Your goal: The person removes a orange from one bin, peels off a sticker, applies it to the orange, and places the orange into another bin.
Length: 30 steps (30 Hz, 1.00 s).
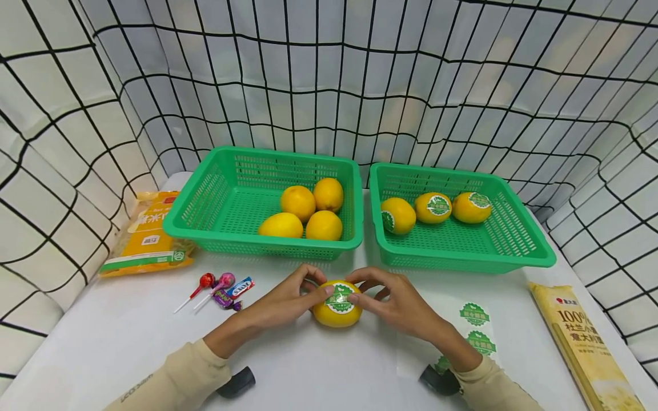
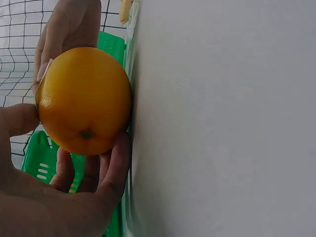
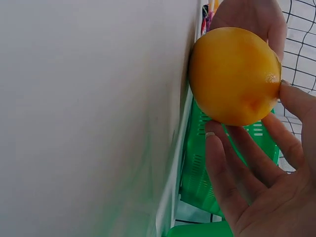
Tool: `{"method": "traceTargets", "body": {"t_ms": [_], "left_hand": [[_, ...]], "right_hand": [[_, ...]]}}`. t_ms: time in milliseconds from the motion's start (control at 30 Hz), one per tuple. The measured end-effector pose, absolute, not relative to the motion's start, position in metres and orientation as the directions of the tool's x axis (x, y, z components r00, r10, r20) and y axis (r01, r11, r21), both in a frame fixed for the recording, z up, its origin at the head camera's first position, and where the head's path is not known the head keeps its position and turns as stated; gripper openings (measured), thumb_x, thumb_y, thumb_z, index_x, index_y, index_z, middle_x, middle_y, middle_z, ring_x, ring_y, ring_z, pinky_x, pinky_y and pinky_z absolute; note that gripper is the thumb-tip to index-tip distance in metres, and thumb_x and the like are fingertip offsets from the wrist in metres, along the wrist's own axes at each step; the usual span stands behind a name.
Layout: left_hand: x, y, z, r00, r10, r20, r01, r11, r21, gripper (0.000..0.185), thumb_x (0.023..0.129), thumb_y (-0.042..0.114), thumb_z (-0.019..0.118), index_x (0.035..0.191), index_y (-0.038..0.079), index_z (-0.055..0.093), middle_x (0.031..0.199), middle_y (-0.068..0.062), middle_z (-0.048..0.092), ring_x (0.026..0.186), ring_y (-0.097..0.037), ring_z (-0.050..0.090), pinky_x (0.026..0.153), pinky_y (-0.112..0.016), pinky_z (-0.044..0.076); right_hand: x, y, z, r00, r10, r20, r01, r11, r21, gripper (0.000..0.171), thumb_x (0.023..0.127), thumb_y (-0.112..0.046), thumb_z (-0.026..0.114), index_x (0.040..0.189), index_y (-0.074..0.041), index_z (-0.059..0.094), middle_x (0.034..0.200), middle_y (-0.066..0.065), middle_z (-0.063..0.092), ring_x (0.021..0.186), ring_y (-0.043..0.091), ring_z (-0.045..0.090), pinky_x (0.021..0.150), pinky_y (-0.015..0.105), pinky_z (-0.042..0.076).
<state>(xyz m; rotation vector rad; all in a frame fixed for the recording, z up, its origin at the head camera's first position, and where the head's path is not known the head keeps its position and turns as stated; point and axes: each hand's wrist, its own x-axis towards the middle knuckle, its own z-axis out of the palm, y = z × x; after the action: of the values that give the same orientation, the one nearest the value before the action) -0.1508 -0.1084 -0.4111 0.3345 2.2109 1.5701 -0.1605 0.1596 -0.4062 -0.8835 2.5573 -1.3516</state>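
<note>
A yellow-orange fruit (image 1: 336, 311) lies on the white table (image 1: 128, 342) in front of the baskets, with a round green sticker (image 1: 339, 298) on top. My left hand (image 1: 320, 281) cups its left side, thumb on the sticker's edge. My right hand (image 1: 360, 286) holds the right side, its thumb pressing the sticker. In the left wrist view the fruit (image 2: 84, 98) sits between my thumb and curled fingers (image 2: 116, 163). In the right wrist view the fruit (image 3: 232, 74) rests against my fingers (image 3: 222, 168).
The left green basket (image 1: 205, 200) holds several bare fruits; the right green basket (image 1: 514, 240) holds three stickered ones. A sticker sheet (image 1: 475, 328) lies by my right wrist. Lollipops (image 1: 216, 288) and a yellow packet (image 1: 146, 234) lie left, a pasta packet (image 1: 586, 342) right.
</note>
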Motion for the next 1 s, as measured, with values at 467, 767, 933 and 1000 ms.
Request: {"method": "traceTargets", "body": {"t_ms": [467, 767, 933, 1000], "left_hand": [[-0.149, -0.092, -0.412, -0.943, 0.276, -0.186, -0.085, 0.340, 0.937, 0.041, 0.101, 0.044, 0.070, 0.116, 0.009, 0.054, 0.104, -0.010, 0.060, 0.093, -0.022, 0.056, 0.073, -0.033, 0.045], [-0.155, -0.103, -0.413, -0.895, 0.407, -0.184, -0.054, 0.311, 0.949, 0.036, 0.110, 0.037, 0.059, 0.124, 0.005, 0.052, 0.116, -0.013, 0.062, 0.096, -0.022, 0.058, 0.078, -0.032, 0.053], [-0.161, -0.115, -0.415, -0.830, 0.532, -0.167, -0.004, 0.294, 0.956, 0.045, 0.108, 0.040, 0.062, 0.133, 0.004, 0.048, 0.131, -0.014, 0.058, 0.108, -0.025, 0.061, 0.089, -0.036, 0.056], [-0.162, -0.116, -0.415, -0.813, 0.558, -0.165, 0.013, 0.300, 0.954, 0.052, 0.105, 0.043, 0.067, 0.134, 0.006, 0.047, 0.132, -0.013, 0.056, 0.113, -0.025, 0.059, 0.092, -0.038, 0.055]], "right_hand": [[-0.159, 0.156, -0.408, -0.841, -0.517, 0.161, -0.417, 0.428, -0.802, 0.031, 0.097, -0.027, 0.081, 0.123, -0.021, 0.066, 0.120, -0.009, 0.072, 0.109, 0.015, 0.071, 0.083, 0.035, 0.061], [-0.161, 0.157, -0.410, -0.831, -0.537, 0.145, -0.389, 0.373, -0.842, 0.028, 0.097, -0.024, 0.081, 0.120, -0.016, 0.067, 0.120, -0.002, 0.072, 0.110, 0.020, 0.070, 0.080, 0.034, 0.061], [-0.164, 0.160, -0.412, -0.814, -0.573, 0.094, -0.323, 0.311, -0.894, 0.028, 0.099, -0.019, 0.078, 0.121, -0.009, 0.063, 0.122, 0.008, 0.068, 0.110, 0.028, 0.069, 0.077, 0.037, 0.064], [-0.166, 0.162, -0.413, -0.806, -0.587, 0.073, -0.292, 0.287, -0.912, 0.028, 0.100, -0.017, 0.076, 0.122, -0.006, 0.061, 0.123, 0.011, 0.065, 0.110, 0.030, 0.069, 0.076, 0.040, 0.065]]}}
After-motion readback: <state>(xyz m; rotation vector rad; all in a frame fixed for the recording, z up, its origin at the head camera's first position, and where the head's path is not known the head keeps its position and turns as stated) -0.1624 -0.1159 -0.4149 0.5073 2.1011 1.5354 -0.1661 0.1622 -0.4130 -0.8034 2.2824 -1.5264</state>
